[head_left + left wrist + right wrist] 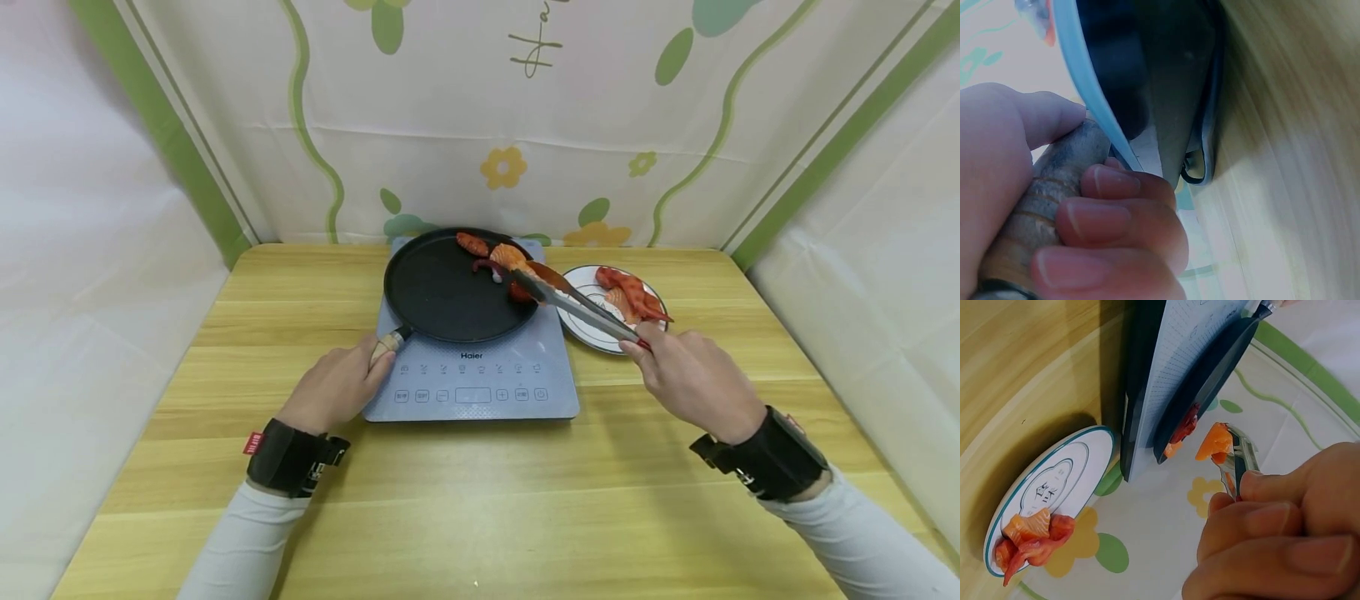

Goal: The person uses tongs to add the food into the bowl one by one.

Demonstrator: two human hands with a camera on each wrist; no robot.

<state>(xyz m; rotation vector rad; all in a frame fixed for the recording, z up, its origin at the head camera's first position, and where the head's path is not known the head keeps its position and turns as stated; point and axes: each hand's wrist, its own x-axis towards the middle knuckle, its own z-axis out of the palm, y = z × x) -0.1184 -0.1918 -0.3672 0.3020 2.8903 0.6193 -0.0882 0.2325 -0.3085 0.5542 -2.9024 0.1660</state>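
Observation:
My left hand point(337, 383) grips the wooden handle point(1054, 181) of a flat black frying pan point(442, 300). In the head view the pan sits on a grey induction cooktop point(472, 408). My right hand point(697, 379) holds metal tongs point(588, 315), which reach over the pan's right side. A piece of salmon point(1215, 442), orange with pale stripes, is pinched in the tongs' tips above the pan. Several reddish food pieces point(472, 244) lie in the pan near its right edge, partly hidden by the tongs.
Right of the cooktop stands a white plate point(588, 335) with a dark rim, bearing a salmon piece point(1027, 525) and red food point(633, 293). All stands on a wooden table point(465, 517). A patterned white cloth point(420, 108) hangs behind, with white sheets at both sides.

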